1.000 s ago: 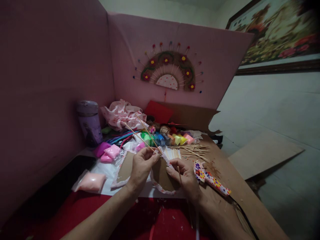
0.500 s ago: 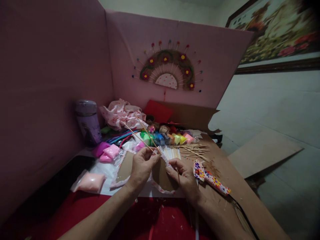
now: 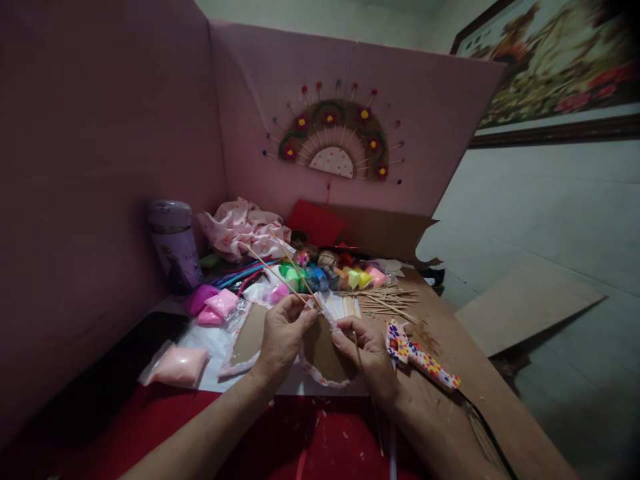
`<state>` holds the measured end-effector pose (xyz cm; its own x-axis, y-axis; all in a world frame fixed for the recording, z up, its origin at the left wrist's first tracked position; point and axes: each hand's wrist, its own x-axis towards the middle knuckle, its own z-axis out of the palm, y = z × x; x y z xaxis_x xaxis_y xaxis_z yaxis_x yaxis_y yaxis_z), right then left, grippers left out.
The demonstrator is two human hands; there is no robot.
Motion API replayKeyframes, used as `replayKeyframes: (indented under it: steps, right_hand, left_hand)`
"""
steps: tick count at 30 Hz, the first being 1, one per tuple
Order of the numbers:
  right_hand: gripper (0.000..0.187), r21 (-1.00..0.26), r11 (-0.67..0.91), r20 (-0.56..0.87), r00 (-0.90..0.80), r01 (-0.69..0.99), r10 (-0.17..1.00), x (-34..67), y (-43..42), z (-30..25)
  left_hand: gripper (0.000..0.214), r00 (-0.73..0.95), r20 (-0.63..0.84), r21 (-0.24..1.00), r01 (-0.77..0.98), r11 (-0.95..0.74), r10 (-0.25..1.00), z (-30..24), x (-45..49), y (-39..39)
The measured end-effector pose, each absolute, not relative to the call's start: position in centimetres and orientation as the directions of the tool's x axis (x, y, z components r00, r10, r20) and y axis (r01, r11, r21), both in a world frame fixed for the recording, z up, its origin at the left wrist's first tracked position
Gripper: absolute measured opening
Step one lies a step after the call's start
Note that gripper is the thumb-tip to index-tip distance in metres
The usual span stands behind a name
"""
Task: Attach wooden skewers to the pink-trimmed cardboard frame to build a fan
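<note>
A brown cardboard piece [image 3: 324,350] with a pink-and-white fabric edge is tilted between my hands. My left hand [image 3: 280,340] is closed in a pinch at its top corner, on two thin wooden sticks [image 3: 267,262] that slant up and to the left. On the right edge of the same piece, the thumb and fingers of my right hand [image 3: 370,353] are pinched together. Another thin stick [image 3: 357,347] passes by those fingers. A second fabric-edged cardboard piece [image 3: 250,337] lies on white paper [image 3: 290,383], partly behind my left hand.
A flower-patterned glue gun [image 3: 423,360] with a black cord lies at right, near loose wooden sticks [image 3: 393,300]. Behind are colourful clay packets [image 3: 320,277], crumpled fabric [image 3: 243,230] and a purple tumbler [image 3: 175,247]. A decorated fan [image 3: 333,133] hangs on the pink panel.
My hands keep the same grip on the sticks and cardboard piece. The stick by my right hand has tilted slightly; the view has shifted a little.
</note>
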<state>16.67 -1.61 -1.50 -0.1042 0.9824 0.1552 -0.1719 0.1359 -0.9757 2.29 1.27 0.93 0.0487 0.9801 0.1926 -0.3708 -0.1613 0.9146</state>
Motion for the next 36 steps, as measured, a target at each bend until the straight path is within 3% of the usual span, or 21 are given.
replayKeyframes:
  steps: [7, 36]
  right_hand:
    - [0.022, -0.974, 0.175, 0.19, -0.097, -0.141, 0.977, 16.91, -1.41, -1.98]
    - [0.025, -0.969, 0.074, 0.106, -0.124, -0.237, 0.987, 16.67, -1.33, -2.05]
  left_hand:
    - [0.022, 0.033, 0.205, 0.927, -0.327, -0.183, 0.978, 1.11, 2.3, 1.27]
    - [0.019, 0.015, 0.222, 0.927, -0.314, -0.206, 0.975, 0.74, 2.39, 1.43]
